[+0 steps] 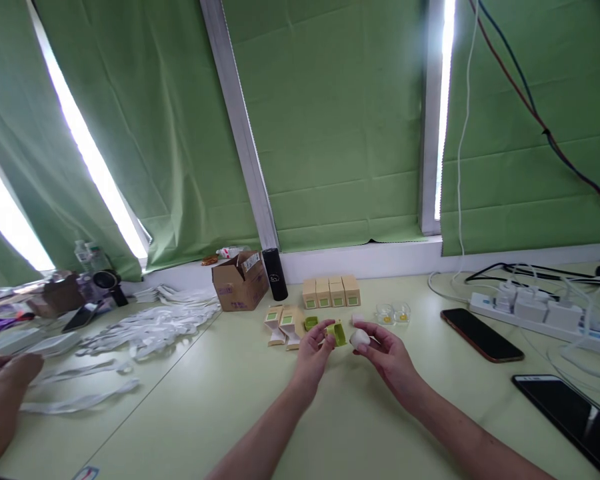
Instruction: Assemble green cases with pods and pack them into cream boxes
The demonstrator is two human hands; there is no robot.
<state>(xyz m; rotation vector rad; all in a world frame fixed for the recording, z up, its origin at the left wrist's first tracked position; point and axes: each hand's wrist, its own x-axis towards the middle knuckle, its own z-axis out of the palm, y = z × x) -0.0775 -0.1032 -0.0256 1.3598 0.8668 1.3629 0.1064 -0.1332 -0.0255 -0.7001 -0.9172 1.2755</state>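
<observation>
My left hand (314,357) pinches a small hollow green tray (337,333), tilted so its inside faces me. Held between the fingertips of my right hand (385,347) is a small rounded white object (360,339), whose kind I cannot make out. The two things are close together but apart, just above the table. Behind my left hand lies a second green piece (311,323). Beside it are open kraft cartons (283,324) with green labels. Past my right hand stand clear little cups (393,314) with yellow in them, near a small pale block (357,319).
Several closed kraft boxes (331,293) stand in a row at the back. A cardboard box (240,281) and black bottle (275,275) are left of them. Phones (481,335) and a power strip (545,317) lie right. A co-worker's hand (17,373) is near white straps (155,327).
</observation>
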